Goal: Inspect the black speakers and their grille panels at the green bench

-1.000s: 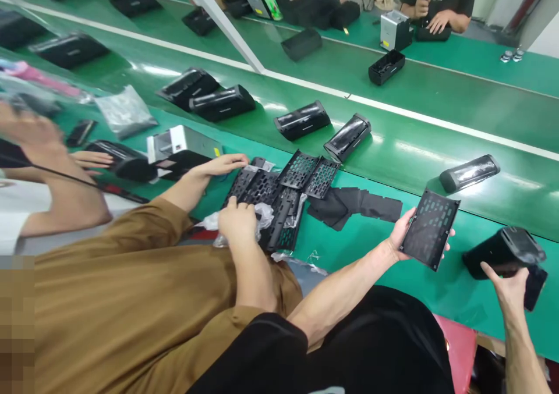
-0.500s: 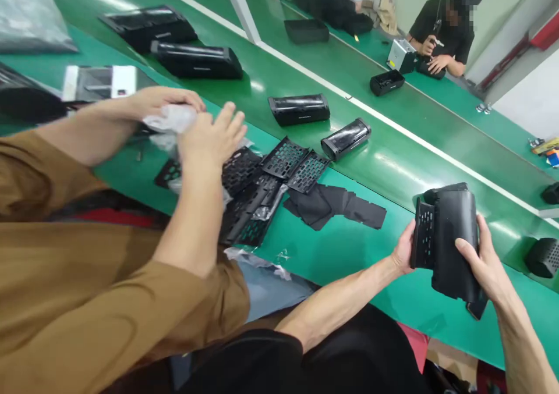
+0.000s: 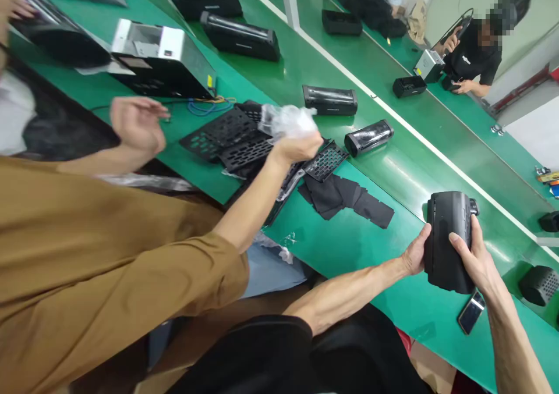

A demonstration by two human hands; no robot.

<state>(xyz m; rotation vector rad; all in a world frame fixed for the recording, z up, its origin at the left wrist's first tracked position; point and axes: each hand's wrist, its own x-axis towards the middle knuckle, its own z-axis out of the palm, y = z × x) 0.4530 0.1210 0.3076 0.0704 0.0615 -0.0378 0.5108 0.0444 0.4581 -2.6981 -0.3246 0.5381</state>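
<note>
A black housing (image 3: 441, 248) is resting between my two hands, seemingly raised above the green tabletop (image 3: 419, 324). My left hand (image 3: 417, 253) is gripping its left side, fingers largely hidden; my right hand (image 3: 476, 257) is clasping the opposite side, thumb lying across the broad face. I am judging the shell stiff, moderately light and, being smooth, perhaps slippery; its edges are probably scuffing easily. I am favouring the long sides as holds. A phone (image 3: 471, 312) is lying just nearer than the hands; dark sheets (image 3: 349, 196) are lying well left of them.
</note>
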